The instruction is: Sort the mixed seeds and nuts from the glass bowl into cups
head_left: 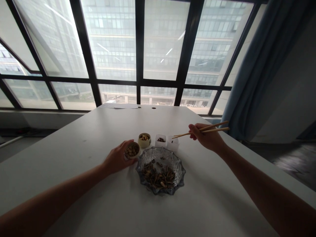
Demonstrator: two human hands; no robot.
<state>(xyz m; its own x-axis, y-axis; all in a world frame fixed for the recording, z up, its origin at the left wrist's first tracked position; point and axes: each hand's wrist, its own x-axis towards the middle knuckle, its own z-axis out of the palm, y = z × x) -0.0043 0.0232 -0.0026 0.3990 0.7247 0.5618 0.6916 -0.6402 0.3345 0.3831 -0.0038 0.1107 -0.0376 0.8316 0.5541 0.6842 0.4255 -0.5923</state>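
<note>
My left hand [122, 154] is wrapped round a small round cup [132, 150] of light brown pieces, left of the glass bowl. In my right hand [201, 133] is a pair of chopsticks [209, 128], their tips over the rightmost white cup [173, 144], where one small dark piece shows. Beside it stands another white cup [160, 141] with several dark reddish pieces. A yellowish round tub [144, 140] of pale nut-like pieces is between that and my left hand. The scalloped glass bowl [181, 176] in front holds a heap of dark striped seeds [159, 176], with paler bits among them.
The containers stand close together on a long white table [98, 204]. Papers [120, 106] lie at its far end near two dark round holes. Beyond are black-framed windows [160, 42], with a blue curtain [251, 69] at the right.
</note>
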